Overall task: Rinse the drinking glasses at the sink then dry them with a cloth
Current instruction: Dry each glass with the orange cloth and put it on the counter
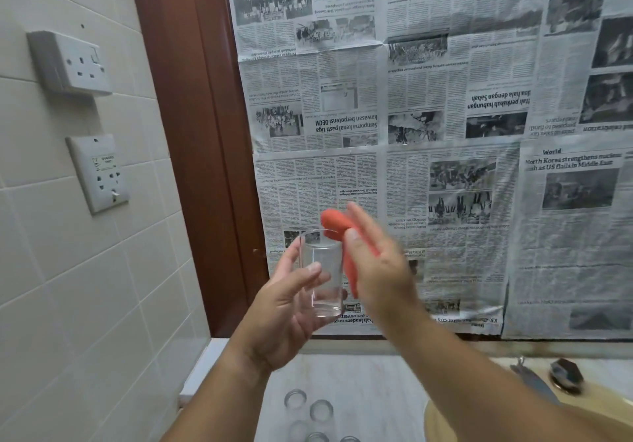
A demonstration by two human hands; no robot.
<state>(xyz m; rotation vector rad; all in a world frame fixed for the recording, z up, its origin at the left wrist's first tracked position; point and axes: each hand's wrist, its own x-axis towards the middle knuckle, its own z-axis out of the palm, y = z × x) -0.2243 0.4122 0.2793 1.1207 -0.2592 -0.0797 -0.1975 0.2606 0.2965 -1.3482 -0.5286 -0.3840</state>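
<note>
Spotter: Where is the clear cylindrical drinking glass (322, 270) for you?

Operator: I have it raised in front of the newspaper sheets (445, 133), in my left hand (287, 308). The fingers (305, 275) are curled round its lower half. Its long axis is near upright, mouth up, leaning slightly.

Spotter: And the other side?

Operator: My right hand (376, 270) is blurred, fingers (363, 222) bent and gripping the orange-red cloth (334, 225). Its rounded wad sits just right of the rim; whether it touches, I cannot tell.

Spotter: So the move?

Operator: Drying, as I judge it. The cloth must go left and down along that axis into the mouth, and my right hand is nearer the opening. Other clear glasses (321, 410) stand on the pale surface (359, 373) below, well apart from both hands
</note>
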